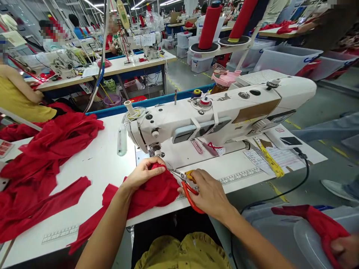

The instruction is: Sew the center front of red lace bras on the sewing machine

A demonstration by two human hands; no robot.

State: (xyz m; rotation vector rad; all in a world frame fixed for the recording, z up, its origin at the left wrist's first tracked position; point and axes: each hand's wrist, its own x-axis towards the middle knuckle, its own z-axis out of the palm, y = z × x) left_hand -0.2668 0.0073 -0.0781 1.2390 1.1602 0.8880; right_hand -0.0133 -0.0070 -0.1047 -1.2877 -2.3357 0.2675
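Observation:
My left hand pinches the upper edge of a piece of red fabric just in front of the sewing machine's needle area. In my right hand is a pair of scissors with orange-red and yellow handles. Their metal blades point left and reach the fabric's edge close to my left fingertips. Whether the blades are cutting cannot be made out. The white sewing machine stands right behind both hands, and the fabric hangs partly over the table's front edge.
A large heap of red fabric covers the table's left side. A yellow tape measure lies on papers at the right. Red thread cones stand behind the machine. At lower right, another person's hand holds red cloth over a plastic bin.

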